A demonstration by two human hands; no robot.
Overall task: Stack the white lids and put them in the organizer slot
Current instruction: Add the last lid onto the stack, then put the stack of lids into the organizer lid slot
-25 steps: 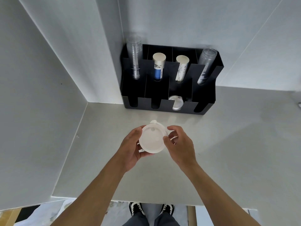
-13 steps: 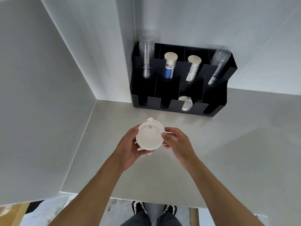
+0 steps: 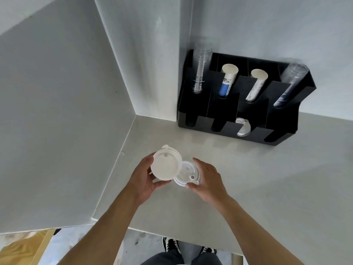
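The left hand (image 3: pixel 142 179) grips a stack of white lids (image 3: pixel 165 166) above the grey counter (image 3: pixel 267 188). At its 3 o'clock, touching it, the right hand (image 3: pixel 208 178) curls round a single lid (image 3: pixel 186 174) (underside up). Further off, towards 1 o'clock, stands the black organizer (image 3: pixel 282 115), one more white lid (image 3: pixel 243 128) lying in a front slot, cup stacks (image 3: pixel 228 81) behind.

The left hand's lid stack (image 3: pixel 165 165) hides part of the single lid (image 3: pixel 188 175).
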